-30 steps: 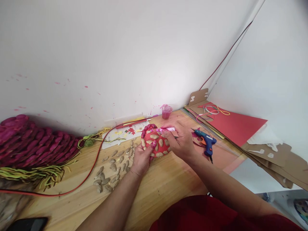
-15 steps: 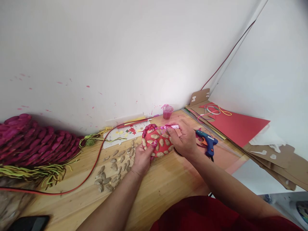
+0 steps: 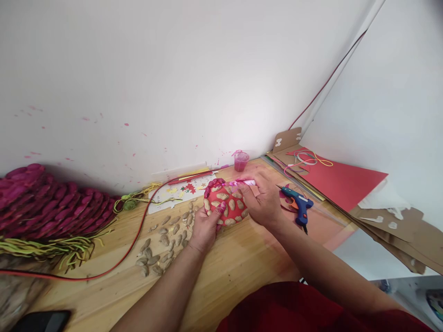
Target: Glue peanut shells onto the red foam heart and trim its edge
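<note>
My left hand (image 3: 205, 227) grips the near left edge of a red disc (image 3: 235, 212), its thumb on top. Unshelled peanuts (image 3: 229, 222) are stuck over the disc, and those along its far left edge are coated in wet-looking magenta paint. My right hand (image 3: 265, 200) is closed on a paintbrush (image 3: 247, 183) with a paint-smeared white handle, above the disc's far right side. Its tip points left toward the painted peanuts; whether it touches them I cannot tell. Behind the disc stands a clear cup (image 3: 241, 162) of pink paint.
Loose peanuts (image 3: 164, 240) lie left of my left hand. A red cord (image 3: 133, 242) crosses the table. Stacked magenta pieces (image 3: 62, 203) with yarn stand at far left. A blue glue gun (image 3: 302, 207) lies right, near red card (image 3: 349, 177) and cardboard. A dark phone-like object (image 3: 43, 321) lies near left.
My right hand has shifted slightly left with the paintbrush, over the disc. My left hand and the disc have hardly moved.
</note>
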`<state>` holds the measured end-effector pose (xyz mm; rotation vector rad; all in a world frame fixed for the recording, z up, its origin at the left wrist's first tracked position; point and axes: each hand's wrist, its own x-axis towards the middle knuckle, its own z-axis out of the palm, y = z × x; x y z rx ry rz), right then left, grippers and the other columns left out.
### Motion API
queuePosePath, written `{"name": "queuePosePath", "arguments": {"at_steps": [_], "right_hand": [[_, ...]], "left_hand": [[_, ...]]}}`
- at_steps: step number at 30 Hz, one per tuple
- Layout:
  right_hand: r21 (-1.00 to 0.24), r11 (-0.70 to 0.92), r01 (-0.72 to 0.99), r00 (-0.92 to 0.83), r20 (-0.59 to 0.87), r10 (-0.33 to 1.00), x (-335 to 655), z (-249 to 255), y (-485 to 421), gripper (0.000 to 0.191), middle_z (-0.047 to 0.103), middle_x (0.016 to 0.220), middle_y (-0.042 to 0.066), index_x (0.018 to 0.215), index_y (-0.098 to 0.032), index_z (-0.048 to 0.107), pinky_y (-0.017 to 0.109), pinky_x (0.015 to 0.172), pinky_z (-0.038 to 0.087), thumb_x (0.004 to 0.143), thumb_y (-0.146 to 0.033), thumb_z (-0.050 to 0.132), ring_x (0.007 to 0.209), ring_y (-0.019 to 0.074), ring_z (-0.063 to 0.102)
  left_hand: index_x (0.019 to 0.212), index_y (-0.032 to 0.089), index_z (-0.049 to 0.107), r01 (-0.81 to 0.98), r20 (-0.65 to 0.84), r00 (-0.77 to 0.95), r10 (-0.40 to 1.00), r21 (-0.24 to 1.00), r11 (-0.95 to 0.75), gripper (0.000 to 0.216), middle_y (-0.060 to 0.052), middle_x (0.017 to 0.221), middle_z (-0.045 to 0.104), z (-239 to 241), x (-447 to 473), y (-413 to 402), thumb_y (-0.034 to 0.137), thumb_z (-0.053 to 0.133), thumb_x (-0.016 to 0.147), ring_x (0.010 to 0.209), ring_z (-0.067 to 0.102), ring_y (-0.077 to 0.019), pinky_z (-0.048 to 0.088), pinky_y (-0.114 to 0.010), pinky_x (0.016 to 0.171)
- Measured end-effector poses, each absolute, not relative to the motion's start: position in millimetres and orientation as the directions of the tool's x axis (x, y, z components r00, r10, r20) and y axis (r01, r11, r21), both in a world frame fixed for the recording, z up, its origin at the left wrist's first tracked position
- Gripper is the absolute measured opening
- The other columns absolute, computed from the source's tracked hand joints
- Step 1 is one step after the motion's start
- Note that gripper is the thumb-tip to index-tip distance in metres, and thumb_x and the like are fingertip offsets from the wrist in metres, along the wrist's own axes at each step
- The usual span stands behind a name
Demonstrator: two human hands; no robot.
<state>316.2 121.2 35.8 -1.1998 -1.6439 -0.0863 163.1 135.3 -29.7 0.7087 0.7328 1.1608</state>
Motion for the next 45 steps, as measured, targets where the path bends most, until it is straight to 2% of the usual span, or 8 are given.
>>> {"name": "queuePosePath", "arguments": {"at_steps": [3, 9, 21, 27, 45], "right_hand": [[-0.472, 0.498, 0.727, 0.049, 0.76, 0.647, 315.5, 36.0, 120.1, 0.009, 0.074, 0.088, 0.003, 0.093, -0.023, 0.068, 0.038, 0.081, 0.048, 0.096, -0.024, 0.059, 0.087, 0.0223, 0.066], [-0.474, 0.509, 0.718, 0.037, 0.757, 0.653, 315.9, 34.2, 120.3, 0.009, 0.074, 0.088, 0.003, 0.095, -0.022, 0.069, 0.038, 0.083, 0.047, 0.096, -0.023, 0.059, 0.088, 0.0222, 0.066], [-0.46, 0.502, 0.732, 0.039, 0.764, 0.644, 317.1, 33.0, 120.9, 0.01, 0.075, 0.088, 0.004, 0.093, -0.022, 0.068, 0.039, 0.082, 0.046, 0.096, -0.023, 0.059, 0.088, 0.0227, 0.066], [-0.482, 0.509, 0.713, 0.029, 0.746, 0.665, 316.9, 32.8, 121.0, 0.01, 0.074, 0.088, 0.003, 0.096, -0.023, 0.069, 0.039, 0.082, 0.048, 0.095, -0.024, 0.06, 0.088, 0.0227, 0.066], [-0.492, 0.507, 0.708, 0.028, 0.737, 0.675, 316.2, 31.0, 122.3, 0.01, 0.074, 0.086, 0.003, 0.095, -0.023, 0.069, 0.038, 0.08, 0.047, 0.095, -0.025, 0.06, 0.086, 0.0223, 0.066]], "left_hand": [[0.069, 0.016, 0.062, -0.538, -0.137, 0.23, 0.963, 0.807, 0.244, 0.049, 0.007, 0.05, 0.057, -29.9, 163.1, 135.2, 0.046, 0.097, 0.053, 0.035, 0.033, -0.0022, 0.02, -0.016, 0.033], [0.068, 0.016, 0.062, -0.524, -0.138, 0.23, 0.963, 0.816, 0.243, 0.048, 0.007, 0.049, 0.055, -30.9, 162.6, 135.4, 0.047, 0.096, 0.055, 0.037, 0.033, -0.0028, 0.026, -0.017, 0.037], [0.071, 0.015, 0.061, -0.489, -0.14, 0.216, 0.966, 0.841, 0.232, 0.054, 0.006, 0.052, 0.056, -38.6, 161.7, 138.4, 0.054, 0.095, 0.055, 0.038, 0.033, -0.0023, 0.024, -0.015, 0.034], [0.067, 0.016, 0.057, -0.482, -0.147, 0.222, 0.964, 0.843, 0.24, 0.055, 0.008, 0.049, 0.052, -35.3, 161.9, 138.4, 0.054, 0.095, 0.053, 0.037, 0.031, -0.0022, 0.024, -0.015, 0.034], [0.068, 0.017, 0.056, -0.489, -0.172, 0.212, 0.962, 0.833, 0.257, 0.058, 0.009, 0.048, 0.051, -33.5, 162.1, 138.7, 0.054, 0.096, 0.05, 0.037, 0.03, -0.0017, 0.024, -0.015, 0.033]]}}
